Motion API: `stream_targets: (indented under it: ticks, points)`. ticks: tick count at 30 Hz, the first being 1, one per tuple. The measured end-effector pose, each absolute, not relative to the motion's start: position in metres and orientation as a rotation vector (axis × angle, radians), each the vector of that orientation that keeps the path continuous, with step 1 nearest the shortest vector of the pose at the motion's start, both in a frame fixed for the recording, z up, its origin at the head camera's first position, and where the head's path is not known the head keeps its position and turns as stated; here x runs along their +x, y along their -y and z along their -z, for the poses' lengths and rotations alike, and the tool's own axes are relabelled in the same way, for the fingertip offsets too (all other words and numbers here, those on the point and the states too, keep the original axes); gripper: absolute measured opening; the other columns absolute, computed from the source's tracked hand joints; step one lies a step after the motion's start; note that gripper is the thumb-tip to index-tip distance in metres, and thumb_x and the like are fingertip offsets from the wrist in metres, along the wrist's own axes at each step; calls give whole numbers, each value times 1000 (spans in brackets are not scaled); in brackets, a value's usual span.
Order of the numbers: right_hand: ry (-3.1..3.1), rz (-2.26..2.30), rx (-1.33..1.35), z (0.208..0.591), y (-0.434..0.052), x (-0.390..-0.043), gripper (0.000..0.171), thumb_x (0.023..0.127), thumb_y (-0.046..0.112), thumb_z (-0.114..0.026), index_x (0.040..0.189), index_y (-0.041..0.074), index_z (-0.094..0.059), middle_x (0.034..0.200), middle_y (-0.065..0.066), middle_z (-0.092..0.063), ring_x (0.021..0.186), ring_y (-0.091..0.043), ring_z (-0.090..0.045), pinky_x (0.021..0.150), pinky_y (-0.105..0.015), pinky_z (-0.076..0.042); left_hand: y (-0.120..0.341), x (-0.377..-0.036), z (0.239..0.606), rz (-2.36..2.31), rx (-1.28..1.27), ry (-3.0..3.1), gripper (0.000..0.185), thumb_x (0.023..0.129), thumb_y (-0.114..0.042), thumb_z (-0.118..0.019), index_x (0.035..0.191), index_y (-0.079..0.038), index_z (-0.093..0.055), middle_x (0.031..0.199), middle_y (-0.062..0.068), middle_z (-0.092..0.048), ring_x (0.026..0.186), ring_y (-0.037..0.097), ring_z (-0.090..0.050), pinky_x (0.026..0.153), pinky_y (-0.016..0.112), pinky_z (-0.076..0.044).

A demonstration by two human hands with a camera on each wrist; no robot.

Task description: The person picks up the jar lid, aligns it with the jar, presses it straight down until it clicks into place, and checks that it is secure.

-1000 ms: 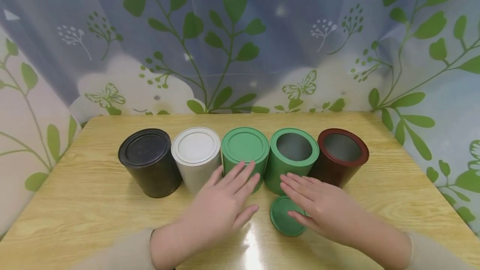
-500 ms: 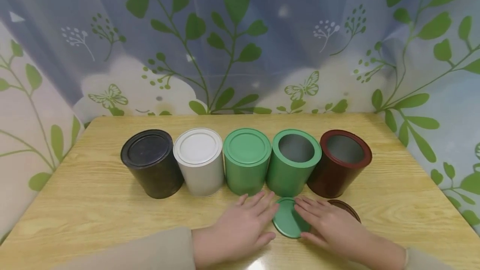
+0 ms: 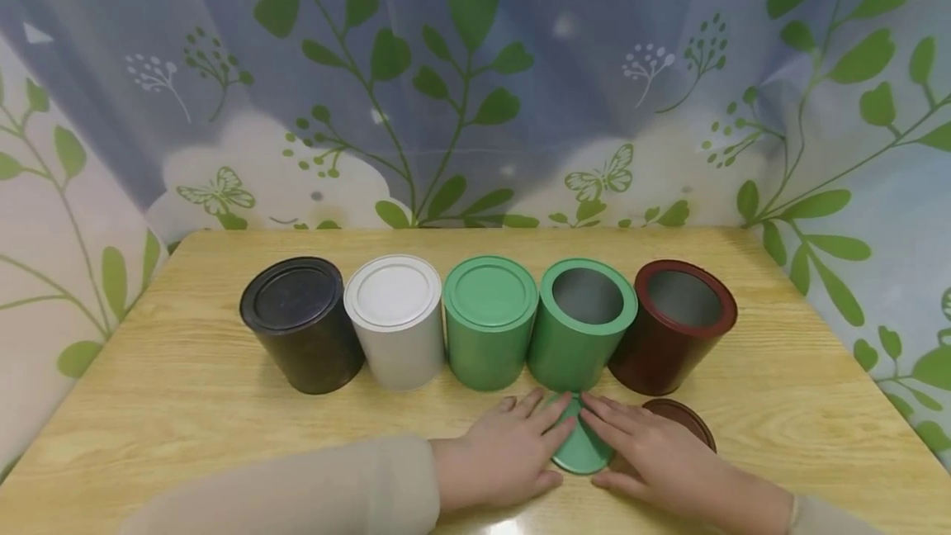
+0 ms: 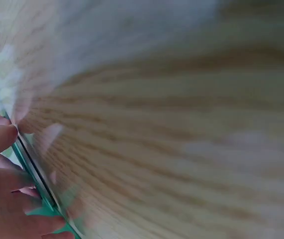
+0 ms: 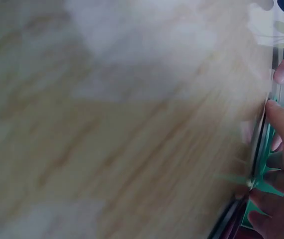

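Observation:
A round green lid (image 3: 581, 446) lies on the table in front of the lidless green can (image 3: 570, 353). My left hand (image 3: 505, 454) touches its left side with nearly straight fingers, the thumb near its front edge. From the other side, my right hand (image 3: 654, 454) rests its fingers on the lid's right part. Both wrist views show the thumbs by the lid's rim, low over the wood. Partly behind the right hand, a brown-red lid (image 3: 685, 418) lies on the table. The dark red can (image 3: 664, 353) behind it has no lid on.
Left of the lidless green can stand a lidded green can (image 3: 486, 349), a white can (image 3: 401, 349) with its lid on, and a lidded black can (image 3: 312, 349), all in one row. A leaf-patterned curtain (image 3: 461, 122) hangs behind the wooden table (image 3: 186, 403).
Both hands have come down from in front of the cans to the green lid. The left hand moved right and now touches it. The brown-red lid has come into view beside the right hand.

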State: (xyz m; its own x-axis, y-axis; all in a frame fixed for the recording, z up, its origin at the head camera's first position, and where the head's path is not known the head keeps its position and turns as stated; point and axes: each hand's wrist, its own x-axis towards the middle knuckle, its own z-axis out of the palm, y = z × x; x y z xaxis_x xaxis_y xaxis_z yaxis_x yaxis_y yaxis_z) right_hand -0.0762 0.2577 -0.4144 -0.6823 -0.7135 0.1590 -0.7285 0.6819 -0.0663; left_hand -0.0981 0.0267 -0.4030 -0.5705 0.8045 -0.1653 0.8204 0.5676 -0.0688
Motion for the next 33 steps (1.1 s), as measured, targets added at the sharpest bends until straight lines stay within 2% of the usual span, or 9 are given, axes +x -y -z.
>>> stream_targets:
  ticks: [3, 9, 12, 23, 30, 33]
  points:
    - [2762, -212, 1212, 416, -256, -77, 63, 89, 48, -56, 130, 0, -54, 134, -14, -50, 115, -28, -55, 82, -42, -51, -30, -98, 402, 270, 1411, -2651, 61, 96, -53, -38, 147, -20, -31, 153, -3, -20, 135, 25, -29, 102, 37, -36]
    - [2763, -243, 1244, 417, -256, -76, 57, 91, 44, -56, 128, 0, -56, 132, -12, -53, 114, -31, -55, 80, -42, -51, -33, -99, 402, 345, 1459, -2678, 54, 97, -48, -42, 144, -22, -38, 149, -6, -31, 130, 23, -38, 99, 32, -39]
    - [2754, -251, 1245, 417, -254, -75, 54, 92, 42, -56, 126, 0, -58, 131, -12, -54, 114, -31, -54, 80, -42, -52, -32, -100, 403, 332, 1454, -2661, 53, 97, -46, -42, 144, -22, -38, 149, -7, -31, 132, 22, -36, 100, 32, -38]
    - [2620, -208, 1209, 394, -248, -67, 50, 90, 39, -60, 123, 2, -61, 128, -9, -57, 110, -30, -57, 77, -41, -53, -18, -97, 382, 283, 1669, -2718, 48, 100, -40, -39, 140, -16, -45, 146, -1, -37, 130, 27, -38, 100, 33, -39]
    - [2427, -207, 1163, 374, -247, -62, 53, 95, 47, -45, 120, 4, -64, 129, -5, -57, 118, -24, -52, 76, -39, -52, -8, -93, 362, 267, 1811, -2823, 48, 100, -40, -39, 139, -13, -46, 143, 2, -41, 130, 30, -39, 98, 35, -41]
    - [2366, -251, 1167, 364, -247, -62, 54, 97, 46, -43, 122, 3, -63, 131, -6, -55, 126, -20, -45, 91, -27, -45, -5, -91, 350, 253, 1849, -2875, 48, 100, -40, -40, 139, -13, -47, 143, 2, -42, 129, 30, -39, 97, 35, -41]
